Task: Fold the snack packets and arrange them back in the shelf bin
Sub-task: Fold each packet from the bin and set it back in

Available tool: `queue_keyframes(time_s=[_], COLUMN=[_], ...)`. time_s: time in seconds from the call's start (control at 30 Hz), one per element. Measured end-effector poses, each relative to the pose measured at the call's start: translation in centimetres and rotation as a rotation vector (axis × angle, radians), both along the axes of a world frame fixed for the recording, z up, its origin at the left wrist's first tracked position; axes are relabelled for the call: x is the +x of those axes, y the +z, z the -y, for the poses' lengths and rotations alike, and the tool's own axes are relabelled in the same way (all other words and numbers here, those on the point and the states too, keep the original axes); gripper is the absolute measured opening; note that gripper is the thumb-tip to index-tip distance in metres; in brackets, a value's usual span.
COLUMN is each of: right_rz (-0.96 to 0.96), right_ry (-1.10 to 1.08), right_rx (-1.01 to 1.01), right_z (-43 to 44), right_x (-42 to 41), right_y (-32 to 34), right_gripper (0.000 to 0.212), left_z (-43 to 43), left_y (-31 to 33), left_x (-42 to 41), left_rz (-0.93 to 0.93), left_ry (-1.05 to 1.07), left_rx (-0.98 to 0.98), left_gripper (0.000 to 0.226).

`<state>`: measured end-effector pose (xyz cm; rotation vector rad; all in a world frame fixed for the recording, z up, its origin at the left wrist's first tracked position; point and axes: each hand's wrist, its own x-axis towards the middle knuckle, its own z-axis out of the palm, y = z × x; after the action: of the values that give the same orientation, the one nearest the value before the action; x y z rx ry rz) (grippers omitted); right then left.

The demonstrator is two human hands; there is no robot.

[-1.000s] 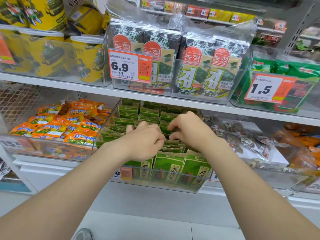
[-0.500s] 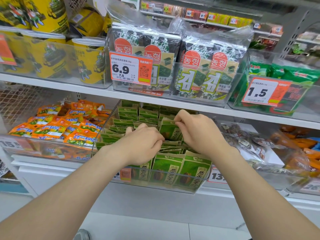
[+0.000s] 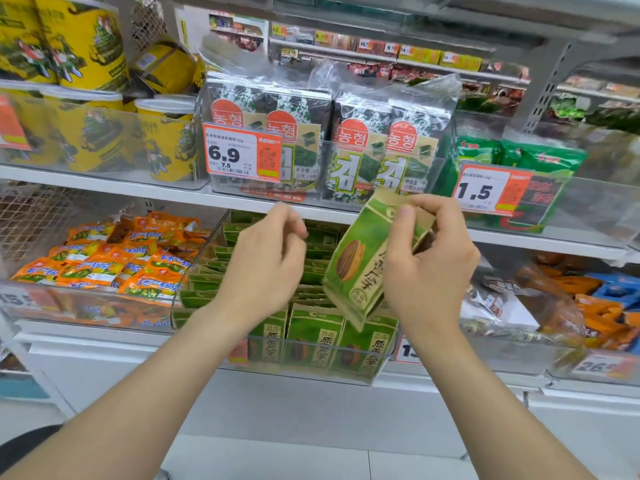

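Bright light is washing over white metal store shelves (image 3: pixel 104 188) above a pale tiled floor (image 3: pixel 277 460), more racks (image 3: pixel 346 51) showing behind.

on the upper shelf (image 3: pixel 104 188), yellow tubs (image 3: pixel 166 143) with white lids stand in a clear bin (image 3: pixel 114 173) at the left. beside them, dark seaweed packs (image 3: pixel 367 147) in clear wrap stand upright behind an orange-and-white price tag (image 3: pixel 242 155) reading 6.9. further right, green bags (image 3: pixel 540 161) sit behind a second tag (image 3: pixel 491 190) reading 1.5. below, orange packets (image 3: pixel 104 261) lie heaped in front of a wire mesh panel (image 3: pixel 34 220). at the lower right lie clear-wrapped dark snacks (image 3: pixel 498 299) and orange and blue packs (image 3: pixel 595 292).
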<state>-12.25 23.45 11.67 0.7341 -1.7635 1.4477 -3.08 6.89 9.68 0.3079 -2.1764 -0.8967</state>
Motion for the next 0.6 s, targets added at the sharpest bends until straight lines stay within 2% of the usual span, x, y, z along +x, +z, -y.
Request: queue_keyframes(time_s=[0.07,0.17,0.27,0.37,0.4,0.5,0.6], right_rz=[0.116,0.274,0.435,0.524,0.561,0.684,0.716], right_ry=[0.062,0.165,0.401,0.601,0.646,0.736,0.750], right_rx=[-0.033,-0.106,-0.195,-0.185,-0.196,-0.249,-0.255], right_z=[0.7,1.9,2.5,2.3,2.3,2.3,2.2], right_x=[0.8,1.5,1.5,1.8,1.8,1.8,1.9], right_y=[-0.1,-0.4,-0.6,-0.7,-0.8,-1.3,-1.5], right_gripper=[0.003,0.005,0.007,0.022,0.027,0.036,0.020], left_z=[-1.4,-2.6,-2.6,-2.2,-2.2,-2.4,-2.6], left_y=[0.7,0.6,0.4,0.9,1.1,1.2,1.0], left_x=[-0.1,-0.5,-0.9,-1.0,-0.8,-0.1,0.0], left_rz=[-0.090,-0.096,-0.087,-0.091,-0.082,-0.080,-0.135], left_ry=[-0.176,-0.344,-0.332,-0.374,-0.406,-0.415,-0.353], left_rx=[0.125,0.121,0.225,0.503,0.571,0.572,0.536], left_gripper=[0.015,0.012,0.013,0.009,0.015,0.032,0.032])
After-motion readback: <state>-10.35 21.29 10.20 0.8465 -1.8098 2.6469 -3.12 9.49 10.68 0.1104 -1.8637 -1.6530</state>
